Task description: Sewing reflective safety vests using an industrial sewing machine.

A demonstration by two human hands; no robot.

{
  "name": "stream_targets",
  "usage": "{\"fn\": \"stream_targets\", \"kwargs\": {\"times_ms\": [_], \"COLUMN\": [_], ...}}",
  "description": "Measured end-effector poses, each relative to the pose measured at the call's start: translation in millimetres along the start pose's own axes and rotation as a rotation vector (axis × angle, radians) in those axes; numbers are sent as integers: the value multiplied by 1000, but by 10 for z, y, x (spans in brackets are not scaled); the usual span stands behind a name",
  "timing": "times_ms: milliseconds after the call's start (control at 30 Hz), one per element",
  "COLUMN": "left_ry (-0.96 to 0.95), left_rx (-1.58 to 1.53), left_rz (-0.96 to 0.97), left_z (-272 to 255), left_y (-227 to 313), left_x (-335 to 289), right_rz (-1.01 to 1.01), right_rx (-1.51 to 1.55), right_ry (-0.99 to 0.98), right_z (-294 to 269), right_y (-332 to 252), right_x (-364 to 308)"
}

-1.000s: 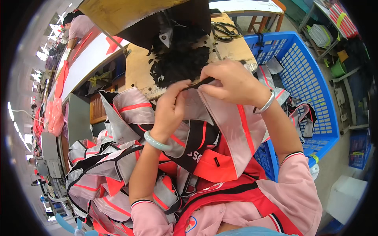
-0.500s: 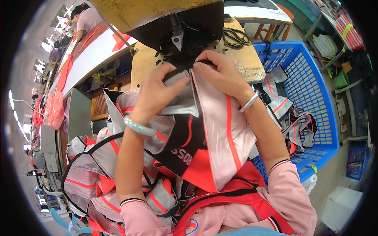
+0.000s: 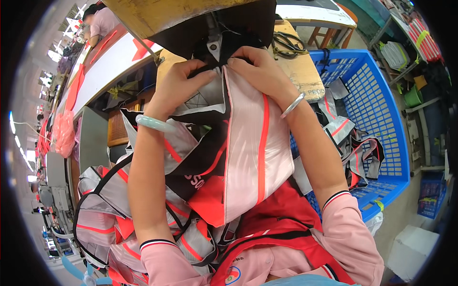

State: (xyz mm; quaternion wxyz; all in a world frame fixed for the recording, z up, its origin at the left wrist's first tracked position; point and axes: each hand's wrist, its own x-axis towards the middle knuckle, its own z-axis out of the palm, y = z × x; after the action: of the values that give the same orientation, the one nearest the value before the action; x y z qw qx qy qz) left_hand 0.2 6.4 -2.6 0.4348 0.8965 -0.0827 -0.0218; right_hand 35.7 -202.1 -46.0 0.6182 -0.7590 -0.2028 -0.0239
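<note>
Both my hands hold the top edge of a grey, black and red fabric bag (image 3: 253,157) up to a machine. My left hand (image 3: 177,85) pinches the dark edge on the left, thumb pressed on grey cloth. On the other side, my right hand (image 3: 261,71) is closed on the edge, thumb and fingers together. Just beyond the fingertips is the pointed metal head (image 3: 214,46) of the machine, under a worn yellow cover (image 3: 191,16). Where the edge meets that head is partly hidden by my fingers. The bag's body hangs down toward my lap.
Several similar bags (image 3: 98,221) are heaped at my left. A blue plastic basket (image 3: 381,107) with more bag pieces stands at the right. Black scissors (image 3: 288,45) lie on the wooden table (image 3: 305,78). Another person (image 3: 102,21) sits at the far left.
Both hands have moved forward and slightly left, bringing the bag's edge up close to the metal head. The bag's hanging panel has swung left. Both hands keep their hold.
</note>
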Motion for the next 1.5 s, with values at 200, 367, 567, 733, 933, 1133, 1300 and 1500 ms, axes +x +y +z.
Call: {"fn": "stream_targets", "kwargs": {"times_ms": [200, 367, 567, 733, 933, 1133, 1300, 1500], "left_ry": [17, 17, -286, -599, -395, -170, -67, -91], "left_rx": [-139, -191, 4, 58, -77, 473, 69, 91], "left_rz": [-68, -70, -44, 58, 126, 199, 146, 89], "left_z": [-29, -80, 56, 433, 679, 518, 249, -42], "left_y": [-14, 30, 146, 524, 403, 218, 355, 208], "left_x": [38, -4, -151, -132, -453, -1117, -971, -537], "right_rz": [53, 24, -797, -598, -377, -261, -326, -126], "right_rx": [68, 243, -614, -764, -1017, -755, -636, -459], "right_ry": [-67, 63, 169, -193, -484, -284, -196, -181], "right_z": [3, -117, -178, 399, 191, -425, -493, -388], "right_y": [-38, -156, -556, -581, -473, -496, -502, -457], "right_x": [55, -13, -677, -1267, -1203, -1107, -897, -515]}}
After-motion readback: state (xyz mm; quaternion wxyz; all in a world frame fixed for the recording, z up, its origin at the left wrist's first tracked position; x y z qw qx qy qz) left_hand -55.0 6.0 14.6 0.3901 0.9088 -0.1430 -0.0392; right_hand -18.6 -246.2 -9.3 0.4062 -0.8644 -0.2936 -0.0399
